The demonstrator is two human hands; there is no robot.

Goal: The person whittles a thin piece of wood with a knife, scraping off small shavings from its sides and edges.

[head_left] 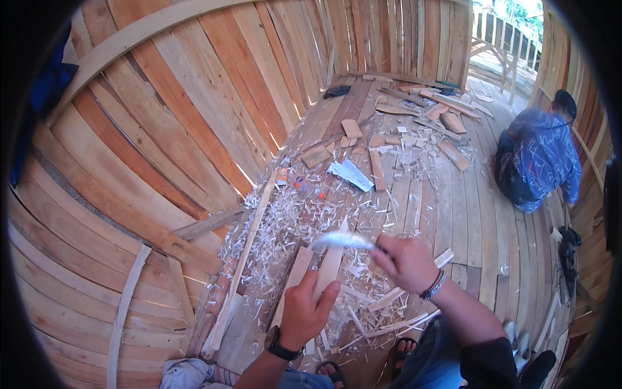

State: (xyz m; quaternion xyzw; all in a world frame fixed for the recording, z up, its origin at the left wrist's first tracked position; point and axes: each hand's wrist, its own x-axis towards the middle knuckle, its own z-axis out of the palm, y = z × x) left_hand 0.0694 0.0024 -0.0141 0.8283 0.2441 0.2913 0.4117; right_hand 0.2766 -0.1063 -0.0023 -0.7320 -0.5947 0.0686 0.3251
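While left hand (304, 311) fingers grip wood piece (327, 269), right hand (405, 262) clasps blurred blade (343, 241), shavings (285, 220), crouching person (541, 162) beyond

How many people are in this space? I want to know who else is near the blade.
2. One wears the camera: left hand on a wooden piece, right hand holding a blurred blade. A second person crouches far right. Others may be out of view.

Blade (342, 240) over held wood strip (328, 269)
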